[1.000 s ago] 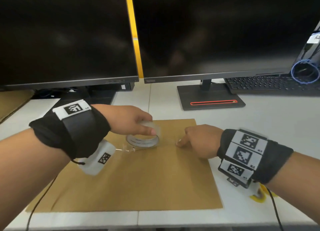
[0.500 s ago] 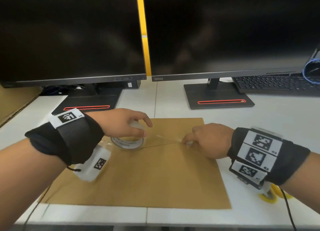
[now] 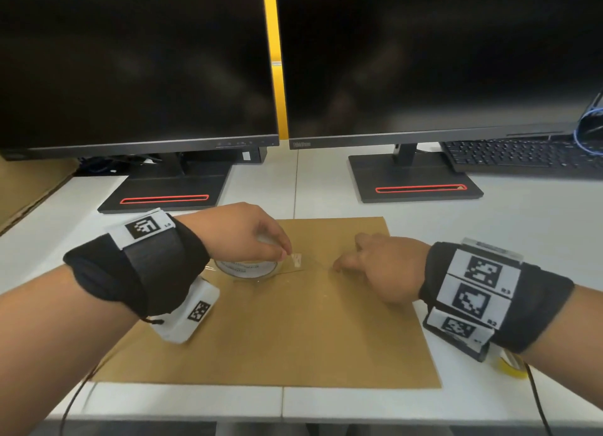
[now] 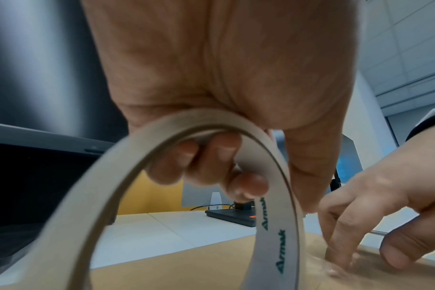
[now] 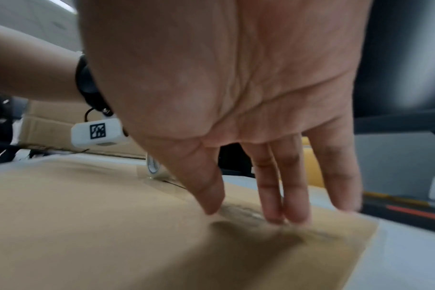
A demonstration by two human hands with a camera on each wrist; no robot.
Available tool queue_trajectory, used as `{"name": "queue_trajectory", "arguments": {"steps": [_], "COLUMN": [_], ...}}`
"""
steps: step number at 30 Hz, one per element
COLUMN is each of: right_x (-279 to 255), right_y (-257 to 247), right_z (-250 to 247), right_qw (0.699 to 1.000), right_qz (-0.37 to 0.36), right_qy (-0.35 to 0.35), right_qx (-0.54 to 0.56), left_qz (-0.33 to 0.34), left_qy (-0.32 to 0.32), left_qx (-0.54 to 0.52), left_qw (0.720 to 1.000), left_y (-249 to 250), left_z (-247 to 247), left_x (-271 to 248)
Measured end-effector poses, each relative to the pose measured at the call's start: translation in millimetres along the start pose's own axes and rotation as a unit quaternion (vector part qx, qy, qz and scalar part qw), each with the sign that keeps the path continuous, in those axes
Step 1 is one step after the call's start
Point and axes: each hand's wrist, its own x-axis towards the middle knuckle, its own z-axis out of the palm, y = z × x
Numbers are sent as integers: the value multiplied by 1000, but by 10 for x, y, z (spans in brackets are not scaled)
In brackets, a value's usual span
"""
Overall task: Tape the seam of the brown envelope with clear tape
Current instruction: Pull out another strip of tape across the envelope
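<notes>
Two dark monitors point(image 3: 137, 60) stand at the back of a white desk point(image 3: 522, 233), and a brown envelope point(image 3: 293, 331) lies flat on the desk in front of them. On the far part of the envelope sits a roll of clear tape point(image 3: 246, 267), with a strip of tape point(image 3: 306, 269) drawn off it to the right along the envelope's seam. The left hand point(image 3: 238, 231) grips the roll from above: in the left wrist view its fingers point(image 4: 211, 157) curl inside the ring while the thumb lies on the outside. Right of the roll, the right hand point(image 3: 381, 266) is spread with straight fingers point(image 5: 283, 186), and their tips press down on the tape and the envelope; it holds nothing. A keyboard point(image 3: 522, 156) lies beyond the envelope at the far right of the desk, and a yellow roll point(image 3: 512, 365) peeks out under the right wrist, just off the envelope's right edge.
</notes>
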Motion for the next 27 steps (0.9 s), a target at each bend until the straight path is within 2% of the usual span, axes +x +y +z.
{"name": "queue_trajectory", "arguments": {"steps": [3, 8, 11, 13, 17, 22, 27], "right_x": [69, 93, 67, 58, 47, 59, 57], "right_y": [-65, -188, -211, -228, -238, -253, -270], "right_z": [-1, -59, -106, -120, -127, -131, -88], "right_qw": [998, 999, 998, 998, 999, 998, 999], "right_qz": [-30, -45, -34, -25, -10, -2, -5], "right_qy": [52, -9, -42, -48, -49, -54, -34], "right_qx": [25, 13, -23, -30, -19, -13, -2], "left_qz": [6, 2, -48, -72, -60, -78, -121], "left_qy": [3, -3, -9, -9, -24, 14, -8], "left_qx": [18, 40, 7, -24, -42, 66, 143], "left_qw": [1000, 999, 999, 997, 997, 995, 982], "left_y": [19, -9, -48, -102, -134, -168, -267], "left_z": [7, 6, -80, -152, -158, -181, -36], "left_x": [17, 10, -33, -59, -79, -53, -18]}}
